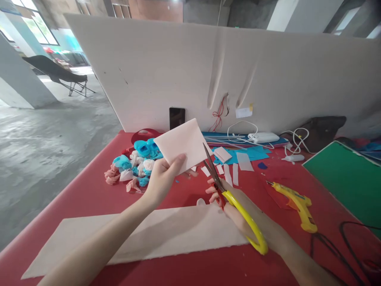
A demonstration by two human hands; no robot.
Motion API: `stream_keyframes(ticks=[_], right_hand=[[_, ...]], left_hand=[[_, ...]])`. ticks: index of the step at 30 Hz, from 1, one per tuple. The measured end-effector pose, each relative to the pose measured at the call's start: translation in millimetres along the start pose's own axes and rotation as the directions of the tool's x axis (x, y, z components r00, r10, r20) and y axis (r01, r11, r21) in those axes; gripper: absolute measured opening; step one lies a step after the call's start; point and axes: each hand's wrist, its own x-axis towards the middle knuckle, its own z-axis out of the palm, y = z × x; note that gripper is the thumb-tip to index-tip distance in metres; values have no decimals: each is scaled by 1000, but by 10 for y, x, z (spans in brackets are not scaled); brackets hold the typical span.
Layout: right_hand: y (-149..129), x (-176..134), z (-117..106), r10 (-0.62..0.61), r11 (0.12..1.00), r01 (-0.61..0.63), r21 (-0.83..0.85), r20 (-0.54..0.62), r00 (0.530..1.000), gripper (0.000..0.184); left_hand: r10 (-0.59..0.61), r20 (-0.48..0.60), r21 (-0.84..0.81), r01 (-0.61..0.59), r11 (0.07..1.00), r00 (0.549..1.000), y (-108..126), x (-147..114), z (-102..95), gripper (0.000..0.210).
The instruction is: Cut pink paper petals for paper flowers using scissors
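My left hand [162,178] pinches a folded pale pink sheet of paper [180,143] by its lower edge, thumb on top, holding it above the table. In my right hand [230,202] is a pair of scissors [245,214] with yellow handles. The blades are parted and point up at the right edge of the folded paper; whether they touch it I cannot tell. Beneath my forearms lies a long pale strip of paper [154,234]. Small cut pieces of pale paper [228,174] lie behind the scissors.
Blue, white and pink paper flowers [137,161] are heaped at the left. A yellow glue gun [296,204] lies at the right, beside a green board [351,178]. A phone [177,118] leans on the white panel [166,67]. Blue paper [258,153] and a white power strip [263,138] lie at the back.
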Motion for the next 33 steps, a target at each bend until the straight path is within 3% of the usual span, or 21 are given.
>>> stream_keyframes(ticks=[5, 8, 14, 17, 28, 33], right_hand=[[-186, 39, 2, 113, 985, -112, 132, 0, 994, 42], [-233, 61, 4, 196, 970, -189, 151, -35, 980, 49], [-248, 21, -38, 39, 984, -32, 174, -35, 999, 23], [-299, 5, -43, 20, 984, -14, 176, -31, 999, 12], [-440, -59, -13, 5, 998, 2, 66, -118, 993, 16], [-399, -23, -1, 76, 992, -72, 104, -40, 996, 12]], left_hand=[[-44, 61, 64, 40, 997, 997, 28, -101, 76, 36], [-37, 100, 21, 35, 999, 994, 26, -130, 102, 36], [2, 103, -46, 3, 999, 995, -5, -134, 110, 35], [-2, 115, -71, 10, 997, 993, 1, -136, 111, 34], [17, 108, -105, -6, 994, 994, 41, -150, 106, 32], [20, 125, -122, -5, 993, 992, 30, -135, 104, 32]])
